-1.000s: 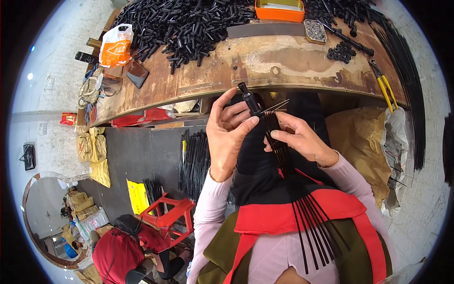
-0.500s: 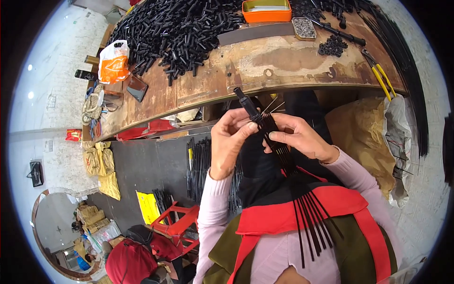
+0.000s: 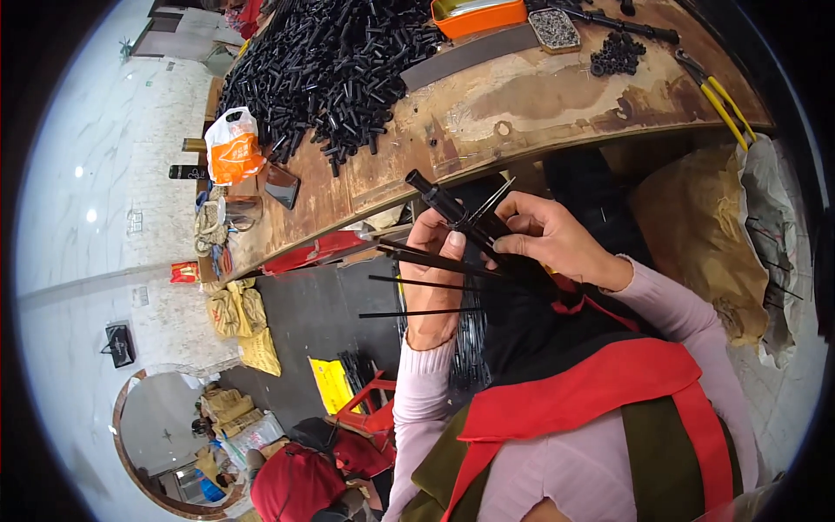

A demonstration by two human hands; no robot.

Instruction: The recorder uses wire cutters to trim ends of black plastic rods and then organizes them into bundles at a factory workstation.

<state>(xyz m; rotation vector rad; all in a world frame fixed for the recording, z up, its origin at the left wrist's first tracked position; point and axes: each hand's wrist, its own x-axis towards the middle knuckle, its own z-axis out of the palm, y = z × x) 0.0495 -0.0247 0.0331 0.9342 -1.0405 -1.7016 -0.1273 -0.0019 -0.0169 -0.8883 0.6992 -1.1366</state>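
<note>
A black tubular hub with thin black rods joined to it, like part of an umbrella frame, is held above my lap. My left hand closes around the hub's lower part, thumb pressed on its side. The hub tilts up toward the left. Several rods fan leftward across my left palm and wrist. Thin pale wires stick up beside the hub. My right hand pinches at the rods just right of the hub; its fingertips are partly hidden.
The wooden workbench carries a heap of short black tubes, an orange tray, a container of small metal pieces, black rings and yellow-handled pliers. A brown paper sack stands at right. Below left is a red stool.
Rods that hung down toward my apron now fan out left across my left hand. The hub tilts further left. The view has shifted, so the bench sits higher.
</note>
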